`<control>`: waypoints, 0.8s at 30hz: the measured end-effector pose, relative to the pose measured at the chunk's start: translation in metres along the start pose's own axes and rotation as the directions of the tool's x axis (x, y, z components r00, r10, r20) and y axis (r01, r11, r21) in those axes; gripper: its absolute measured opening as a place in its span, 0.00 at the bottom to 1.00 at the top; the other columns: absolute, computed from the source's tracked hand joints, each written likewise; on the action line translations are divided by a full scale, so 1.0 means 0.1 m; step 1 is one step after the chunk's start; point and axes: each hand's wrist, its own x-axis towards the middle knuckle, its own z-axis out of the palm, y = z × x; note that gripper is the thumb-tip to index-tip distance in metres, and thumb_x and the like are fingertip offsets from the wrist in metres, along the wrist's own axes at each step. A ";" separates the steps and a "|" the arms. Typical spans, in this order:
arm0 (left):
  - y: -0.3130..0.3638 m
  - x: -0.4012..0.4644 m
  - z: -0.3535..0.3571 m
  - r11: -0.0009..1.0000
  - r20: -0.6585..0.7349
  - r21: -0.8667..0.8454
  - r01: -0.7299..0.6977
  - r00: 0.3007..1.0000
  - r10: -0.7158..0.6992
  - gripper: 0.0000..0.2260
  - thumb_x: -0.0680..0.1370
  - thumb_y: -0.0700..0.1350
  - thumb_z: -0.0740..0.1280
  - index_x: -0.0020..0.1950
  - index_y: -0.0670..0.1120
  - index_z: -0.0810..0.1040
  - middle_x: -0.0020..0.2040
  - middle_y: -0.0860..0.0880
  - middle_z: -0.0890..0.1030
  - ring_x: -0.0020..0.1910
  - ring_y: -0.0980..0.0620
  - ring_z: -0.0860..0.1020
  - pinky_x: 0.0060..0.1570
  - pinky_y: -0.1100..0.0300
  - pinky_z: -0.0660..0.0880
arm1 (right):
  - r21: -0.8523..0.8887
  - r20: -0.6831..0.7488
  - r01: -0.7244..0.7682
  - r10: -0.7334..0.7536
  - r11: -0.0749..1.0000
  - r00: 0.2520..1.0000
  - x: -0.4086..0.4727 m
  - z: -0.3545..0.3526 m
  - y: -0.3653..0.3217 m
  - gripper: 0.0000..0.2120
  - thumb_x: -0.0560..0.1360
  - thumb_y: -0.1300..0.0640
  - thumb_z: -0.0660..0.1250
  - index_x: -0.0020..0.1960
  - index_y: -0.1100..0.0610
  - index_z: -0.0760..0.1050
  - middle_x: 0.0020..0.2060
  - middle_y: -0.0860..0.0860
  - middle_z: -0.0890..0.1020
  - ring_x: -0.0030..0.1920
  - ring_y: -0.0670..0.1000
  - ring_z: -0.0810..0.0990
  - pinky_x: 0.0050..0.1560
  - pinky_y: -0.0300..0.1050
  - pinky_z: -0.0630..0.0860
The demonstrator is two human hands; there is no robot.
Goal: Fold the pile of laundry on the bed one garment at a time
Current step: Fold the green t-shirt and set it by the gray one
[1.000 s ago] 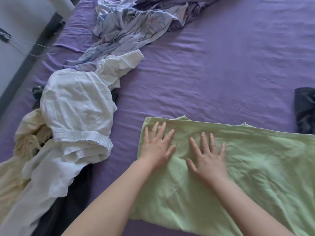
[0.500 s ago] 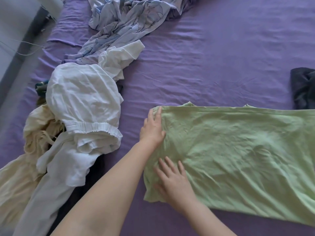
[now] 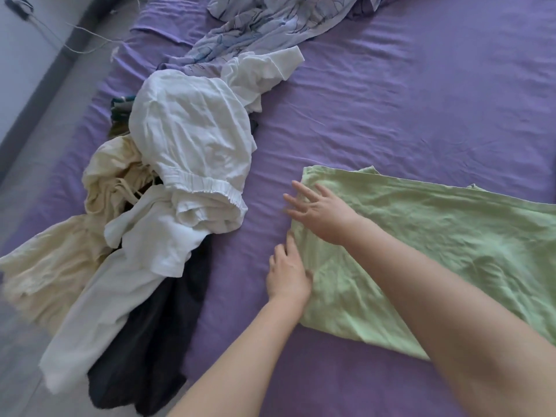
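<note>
Green garment (image 3: pixel 436 245) spread flat on the bed (image 3: pixel 406 115), right of the laundry pile (image 3: pixel 180 176). Right hand (image 3: pixel 319 209) lies released, fingers straight, pinning its left edge. Left hand (image 3: pixel 287 273) at that edge below, possibly tucking under; grip unclear.

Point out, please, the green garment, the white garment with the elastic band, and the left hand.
green garment (image 3: pixel 436 236): head view, bare middle of the cloth.
white garment with the elastic band (image 3: pixel 192 139): head view, its rounded upper part.
left hand (image 3: pixel 287 273): head view, back of the hand, at the green garment's left edge.
</note>
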 end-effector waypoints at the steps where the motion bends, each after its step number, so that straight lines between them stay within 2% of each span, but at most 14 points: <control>1: 0.00 -0.02 0.00 0.998 0.022 -0.035 0.056 0.998 -0.055 0.36 0.76 0.50 0.67 0.77 0.47 0.49 0.67 0.45 0.65 0.65 0.42 0.69 0.59 0.51 0.69 | -0.078 0.035 0.041 -0.038 0.996 0.999 0.06 -0.05 -0.02 0.24 0.82 0.57 0.48 0.77 0.49 0.51 0.77 0.48 0.51 0.77 0.56 0.44 0.73 0.60 0.47; 3: -0.01 -0.04 -0.01 0.990 0.063 -0.038 0.138 0.989 -0.135 0.31 0.76 0.54 0.68 0.71 0.44 0.57 0.64 0.44 0.73 0.62 0.42 0.74 0.55 0.51 0.71 | -0.162 0.061 0.067 -0.058 0.985 0.996 0.12 -0.08 -0.05 0.23 0.81 0.56 0.51 0.76 0.50 0.54 0.74 0.49 0.61 0.73 0.55 0.59 0.72 0.58 0.52; 4: -0.02 -0.05 -0.03 0.989 0.072 -0.003 0.150 0.986 -0.150 0.27 0.75 0.56 0.67 0.66 0.44 0.61 0.61 0.44 0.76 0.60 0.42 0.76 0.53 0.52 0.72 | -0.216 0.014 0.063 -0.061 0.974 0.998 0.11 -0.07 -0.06 0.22 0.80 0.55 0.55 0.73 0.49 0.60 0.68 0.48 0.69 0.67 0.53 0.69 0.69 0.54 0.59; 5: -0.03 -0.06 -0.05 0.989 0.076 0.046 0.140 0.987 -0.144 0.24 0.75 0.57 0.67 0.63 0.44 0.64 0.59 0.45 0.78 0.60 0.43 0.76 0.52 0.52 0.71 | -0.276 -0.031 0.050 -0.061 0.960 0.998 0.07 -0.11 -0.06 0.18 0.77 0.53 0.61 0.67 0.46 0.69 0.57 0.45 0.78 0.57 0.49 0.76 0.64 0.47 0.66; 6: -0.02 -0.08 -0.07 0.989 0.073 0.096 0.112 0.990 -0.119 0.22 0.75 0.58 0.66 0.61 0.45 0.66 0.58 0.45 0.79 0.60 0.43 0.76 0.53 0.52 0.70 | -0.334 -0.055 0.025 -0.045 0.942 0.997 0.01 -0.18 -0.06 0.13 0.70 0.50 0.67 0.54 0.43 0.78 0.43 0.42 0.81 0.47 0.45 0.79 0.57 0.41 0.72; 7: -0.01 -0.10 -0.09 0.988 0.063 0.133 0.075 0.995 -0.084 0.21 0.76 0.58 0.65 0.59 0.45 0.68 0.57 0.45 0.79 0.60 0.44 0.75 0.55 0.52 0.68 | -0.360 -0.086 -0.005 -0.028 0.933 0.996 -0.07 -0.24 -0.05 0.06 0.64 0.50 0.72 0.41 0.44 0.81 0.31 0.41 0.79 0.40 0.44 0.79 0.51 0.38 0.75; 8: 0.02 -0.13 -0.12 0.989 0.047 0.142 0.038 0.998 -0.045 0.19 0.76 0.57 0.65 0.58 0.46 0.69 0.56 0.45 0.79 0.60 0.44 0.73 0.56 0.51 0.67 | -0.352 -0.136 -0.023 -0.027 0.936 0.990 -0.14 -0.26 -0.01 0.04 0.59 0.53 0.73 0.32 0.46 0.80 0.26 0.42 0.77 0.36 0.45 0.78 0.50 0.38 0.76; 10: 0.10 -0.21 -0.17 0.997 0.035 0.073 -0.037 0.999 0.034 0.16 0.76 0.54 0.65 0.58 0.46 0.68 0.55 0.45 0.79 0.59 0.44 0.73 0.54 0.51 0.67 | -0.344 -0.138 -0.018 -0.031 0.939 0.990 -0.34 -0.32 0.12 0.08 0.61 0.60 0.72 0.29 0.49 0.78 0.27 0.43 0.77 0.39 0.49 0.80 0.57 0.49 0.77; 11: 0.16 -0.26 -0.20 0.997 0.046 0.006 -0.077 0.996 0.077 0.16 0.76 0.52 0.64 0.59 0.46 0.67 0.56 0.45 0.78 0.58 0.43 0.74 0.51 0.51 0.68 | -0.341 -0.185 -0.023 -0.044 0.940 0.982 -0.45 -0.36 0.19 0.09 0.63 0.64 0.69 0.31 0.50 0.78 0.29 0.45 0.78 0.43 0.51 0.81 0.60 0.55 0.75; 13: 0.31 -0.38 -0.24 0.979 0.074 -0.104 -0.173 0.981 0.181 0.17 0.77 0.49 0.64 0.62 0.46 0.65 0.58 0.46 0.75 0.58 0.43 0.74 0.48 0.52 0.70 | -0.293 -0.288 -0.038 -0.050 0.955 0.956 -0.72 -0.38 0.36 0.10 0.64 0.68 0.67 0.33 0.53 0.79 0.34 0.47 0.81 0.49 0.52 0.82 0.61 0.60 0.73; 18: 0.80 -0.71 -0.21 0.881 0.078 -0.139 -0.452 0.882 0.465 0.27 0.77 0.46 0.63 0.74 0.50 0.59 0.60 0.47 0.71 0.60 0.45 0.73 0.53 0.51 0.72 | -0.205 -0.304 -0.097 0.030 0.974 0.952 -1.45 -0.32 0.79 0.10 0.63 0.67 0.71 0.36 0.53 0.80 0.33 0.46 0.81 0.52 0.53 0.81 0.63 0.58 0.72; 22: 1.34 -0.93 -0.03 0.810 0.121 -0.155 -0.566 0.803 0.584 0.30 0.76 0.44 0.63 0.77 0.49 0.56 0.64 0.46 0.70 0.64 0.47 0.70 0.59 0.52 0.70 | -0.069 -0.291 -0.184 0.156 0.981 0.944 -2.05 -0.15 1.08 0.08 0.64 0.68 0.72 0.36 0.56 0.80 0.36 0.51 0.82 0.55 0.55 0.80 0.64 0.60 0.70; 24: 1.62 -1.03 0.11 0.788 0.147 -0.176 -0.590 0.775 0.614 0.30 0.76 0.43 0.63 0.77 0.49 0.57 0.65 0.46 0.69 0.65 0.46 0.69 0.60 0.52 0.69 | -0.029 -0.287 -0.220 0.203 0.975 0.936 -2.31 -0.05 1.20 0.08 0.61 0.69 0.73 0.35 0.58 0.79 0.35 0.53 0.81 0.53 0.57 0.80 0.62 0.60 0.70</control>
